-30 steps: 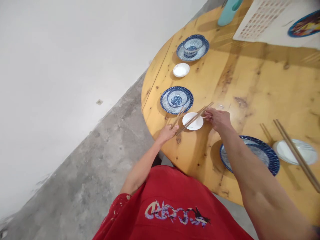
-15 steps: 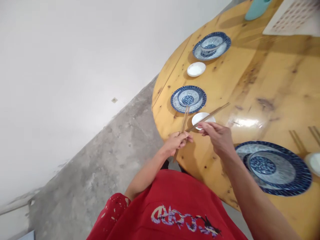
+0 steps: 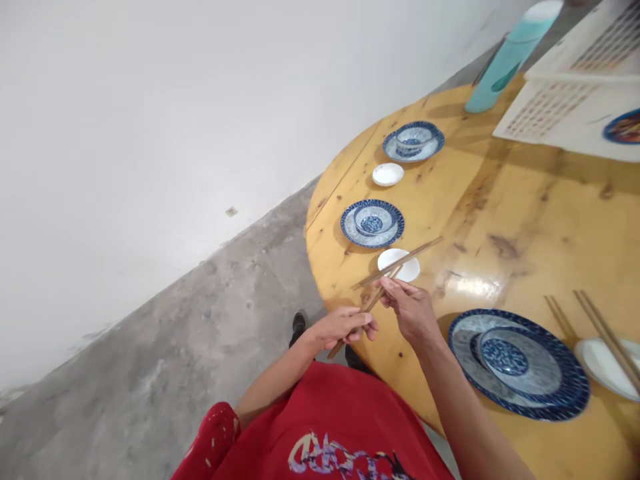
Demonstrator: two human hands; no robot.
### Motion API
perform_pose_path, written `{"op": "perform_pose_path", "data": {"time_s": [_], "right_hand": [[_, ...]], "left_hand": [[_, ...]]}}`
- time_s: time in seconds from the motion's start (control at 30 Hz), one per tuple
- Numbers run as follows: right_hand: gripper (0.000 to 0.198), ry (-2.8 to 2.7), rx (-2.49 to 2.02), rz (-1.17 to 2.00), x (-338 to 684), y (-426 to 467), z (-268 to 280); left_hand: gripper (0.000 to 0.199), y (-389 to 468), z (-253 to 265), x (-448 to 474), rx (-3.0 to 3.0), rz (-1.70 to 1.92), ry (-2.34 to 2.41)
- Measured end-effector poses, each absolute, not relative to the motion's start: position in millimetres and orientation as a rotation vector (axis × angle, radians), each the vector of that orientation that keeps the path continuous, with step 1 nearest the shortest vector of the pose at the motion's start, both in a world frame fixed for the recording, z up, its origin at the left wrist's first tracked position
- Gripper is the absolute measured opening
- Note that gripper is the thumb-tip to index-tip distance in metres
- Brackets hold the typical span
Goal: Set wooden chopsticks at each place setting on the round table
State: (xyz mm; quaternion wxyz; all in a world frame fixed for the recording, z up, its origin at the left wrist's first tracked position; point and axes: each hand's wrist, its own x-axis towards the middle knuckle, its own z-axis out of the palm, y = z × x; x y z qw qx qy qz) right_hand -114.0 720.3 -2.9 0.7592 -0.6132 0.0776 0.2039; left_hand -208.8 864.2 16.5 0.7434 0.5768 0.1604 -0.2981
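Observation:
My left hand point(image 3: 347, 325) is closed around brown chopsticks point(image 3: 370, 305), which slant up and to the right. My right hand point(image 3: 410, 308) pinches near the upper part of these same chopsticks, its fingertips together. Just beyond the fingers, another pair of chopsticks point(image 3: 423, 249) lies across a small white dish point(image 3: 410, 268), with both ends sticking out past its rim. Behind that dish, a blue-patterned plate point(image 3: 347, 230) carries a matching bowl point(image 3: 373, 223).
Nearer on the right stands a large blue-rimmed plate point(image 3: 570, 393) with a bowl, beside a white dish point(image 3: 600, 363) bearing chopsticks point(image 3: 607, 337). Farther back are another plate point(image 3: 435, 143), a white dish point(image 3: 388, 175), a turquoise bottle point(image 3: 505, 67) and a white basket point(image 3: 545, 113). The wooden table point(image 3: 540, 220) curves near a wall.
One pair of chopsticks has left my right hand and now lies across the white dish. My right hand has moved to the chopsticks held in my left. The view has tilted up.

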Motion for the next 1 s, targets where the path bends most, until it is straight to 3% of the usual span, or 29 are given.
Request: {"op": "perform_pose_path", "data": {"time_s": [0.27,0.53,1.0], "right_hand": [[0.048,0.405,-1.191,0.228,-131.5,799.2,-18.4],[0.035,0.334,-1.167,0.129,-134.1,913.1,-5.0],[0.044,0.348,-1.206,0.035,-66.7,965.9,2.1]], "left_hand": [[0.034,986.3,12.7,-248.6,1.619,-0.528,0.261],[0.039,1101.1,20.5,-276.3,1.621,-0.268,0.439],[0.046,1145.2,-1.2,-204.0,1.365,-0.16,0.503]]}}
